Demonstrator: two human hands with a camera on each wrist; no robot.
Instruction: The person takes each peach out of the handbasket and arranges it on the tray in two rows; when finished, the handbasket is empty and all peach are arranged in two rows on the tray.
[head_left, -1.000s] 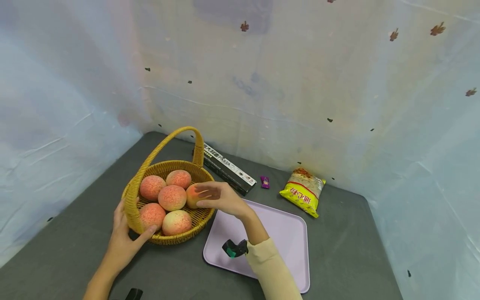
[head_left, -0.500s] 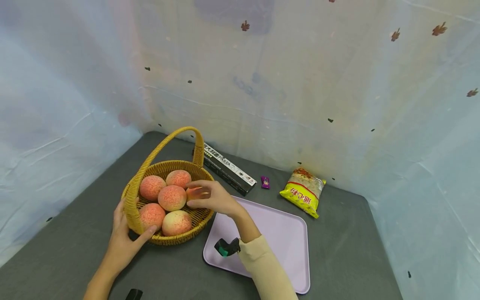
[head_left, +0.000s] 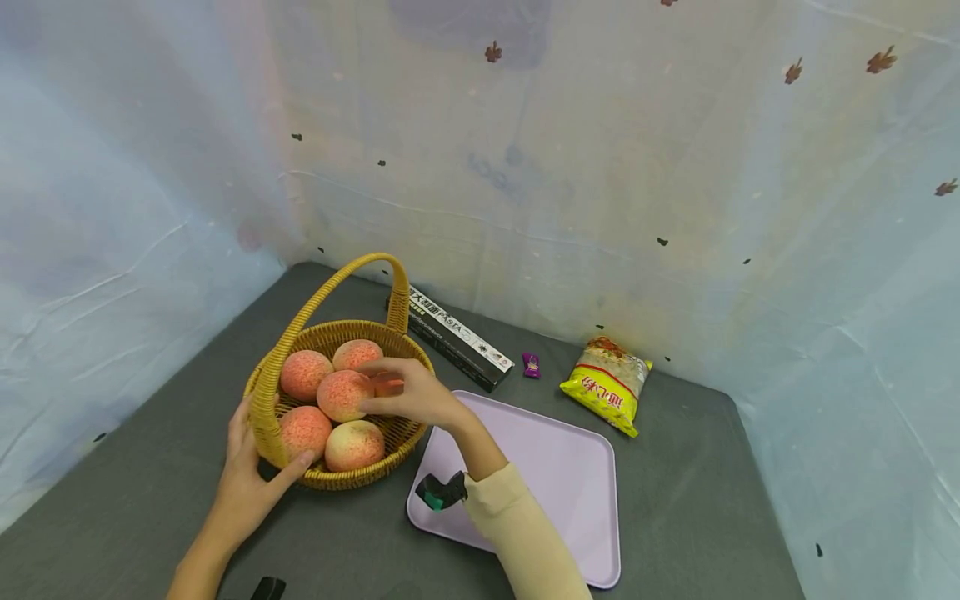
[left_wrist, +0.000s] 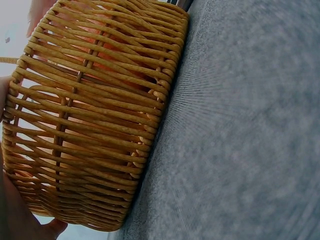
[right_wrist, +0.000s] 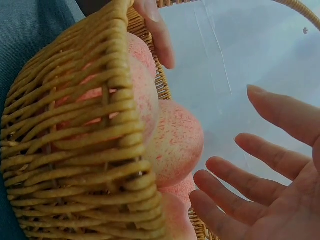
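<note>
Several pink-and-yellow peaches lie in a round wicker basket with a tall arched handle, at the left of the table. My left hand holds the basket's near-left side by the handle's foot, its thumb over the rim; the left wrist view shows the woven wall close up. Over the basket's right half reaches my right hand, fingertips beside the middle peach and partly covering the peach at the right. In the right wrist view, its fingers are spread loosely near a peach, with nothing held.
A lilac tray lies right of the basket, under my right forearm. Behind stand a black pasta box, a small purple wrapped candy and a yellow bag of pasta. Hanging sheets border the grey table.
My right hand has moved left, from the right-hand peach toward the middle peach. The left hand and the basket have stayed in place.
</note>
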